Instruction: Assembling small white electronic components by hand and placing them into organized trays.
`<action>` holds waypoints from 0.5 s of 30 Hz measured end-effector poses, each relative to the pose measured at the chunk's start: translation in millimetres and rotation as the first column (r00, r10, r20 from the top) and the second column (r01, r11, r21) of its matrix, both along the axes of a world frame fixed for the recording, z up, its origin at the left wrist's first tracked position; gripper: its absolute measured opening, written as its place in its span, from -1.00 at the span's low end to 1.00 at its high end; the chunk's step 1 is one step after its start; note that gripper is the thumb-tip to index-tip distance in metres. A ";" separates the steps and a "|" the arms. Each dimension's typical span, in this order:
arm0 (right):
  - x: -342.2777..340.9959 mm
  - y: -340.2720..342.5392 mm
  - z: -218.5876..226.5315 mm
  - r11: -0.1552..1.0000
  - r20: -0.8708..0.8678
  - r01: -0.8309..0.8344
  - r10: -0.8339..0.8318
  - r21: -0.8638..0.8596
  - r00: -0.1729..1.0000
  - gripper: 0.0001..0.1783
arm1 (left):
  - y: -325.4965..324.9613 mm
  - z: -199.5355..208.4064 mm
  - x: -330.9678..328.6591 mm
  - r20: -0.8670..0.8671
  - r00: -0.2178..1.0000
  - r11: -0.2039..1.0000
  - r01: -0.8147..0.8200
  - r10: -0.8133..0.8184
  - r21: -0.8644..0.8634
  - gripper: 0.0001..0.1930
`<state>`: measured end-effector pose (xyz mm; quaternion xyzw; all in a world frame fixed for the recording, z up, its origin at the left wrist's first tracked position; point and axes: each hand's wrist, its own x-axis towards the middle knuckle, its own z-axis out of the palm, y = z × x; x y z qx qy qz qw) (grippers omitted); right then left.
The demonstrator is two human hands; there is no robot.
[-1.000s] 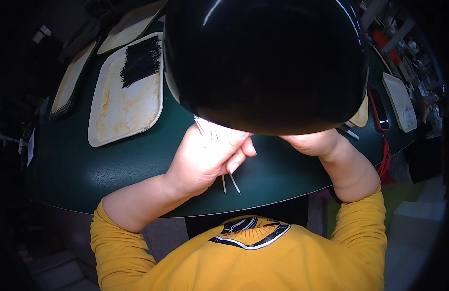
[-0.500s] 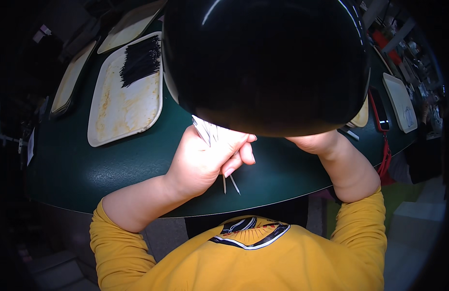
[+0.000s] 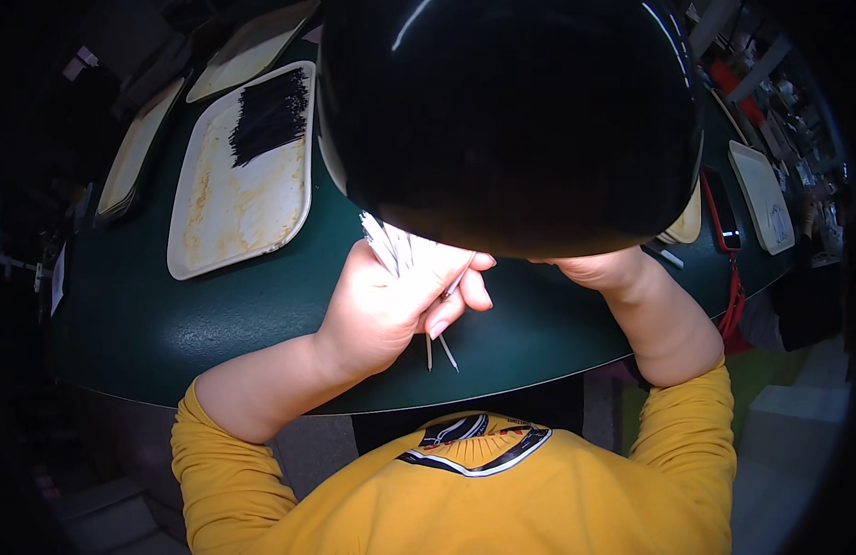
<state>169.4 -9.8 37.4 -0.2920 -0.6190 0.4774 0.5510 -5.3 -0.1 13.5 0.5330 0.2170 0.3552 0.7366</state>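
Observation:
My left hand point(image 3: 391, 296) is closed around a bundle of thin white wires point(image 3: 380, 245) with dark streaks. Their upper ends fan out above the thumb side, and two thin ends hang below the curled fingers over the green table point(image 3: 252, 324). My right hand point(image 3: 599, 270) is at the lower edge of a large glossy black dome point(image 3: 511, 129). The dome hides the right fingers and whatever may be in them. It also covers the space between and beyond both hands.
At the left, a stained cream tray point(image 3: 234, 213) carries a dense row of short black wires point(image 3: 271, 116). Further trays point(image 3: 136, 153) stand beyond it. On the right are a red-cased phone point(image 3: 721, 211) with a red strap and a pale tray point(image 3: 763, 199) holding thin pieces.
My right hand has shifted slightly left along the dome's edge. My left fingers have moved a little, still round the wires. The dome sits marginally differently in view.

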 end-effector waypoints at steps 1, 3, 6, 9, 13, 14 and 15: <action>2.2 0.4 -1.0 1.000 0.014 -0.008 0.008 -0.004 1.000 -0.89 | -0.6 1.0 0.2 0.001 1.000 1.000 -0.002 0.002 0.000 -0.80; 9.1 2.6 -12.1 0.988 0.026 -0.129 0.131 -0.087 0.991 -0.90 | -1.7 4.0 1.1 -0.030 1.000 0.999 -0.006 0.005 -0.040 -0.78; 0.8 1.9 -21.0 0.967 -0.348 -0.157 0.080 -0.199 0.934 -0.86 | 0.4 -2.8 0.8 0.036 0.999 0.999 0.036 -0.036 -0.013 -0.77; -3.2 1.6 -20.8 0.960 -0.437 -0.089 -0.038 -0.265 0.899 -0.82 | 1.8 -4.7 -0.8 0.003 0.999 0.999 0.052 -0.052 -0.006 -0.77; 5.7 3.4 -20.7 0.957 -0.192 -0.142 0.095 -0.251 0.977 -0.83 | 0.7 1.1 -0.8 -0.037 0.997 0.998 0.065 -0.065 0.006 -0.80; 0.9 3.0 -14.5 0.962 -0.082 -0.123 0.106 -0.243 0.991 -0.85 | 1.1 2.3 0.3 -0.085 0.992 0.995 0.098 -0.097 0.016 -0.82; -1.7 1.7 -8.6 0.968 0.028 -0.106 0.115 -0.229 0.993 -0.86 | 1.3 2.8 1.3 -0.133 0.983 0.991 0.132 -0.127 0.025 -0.85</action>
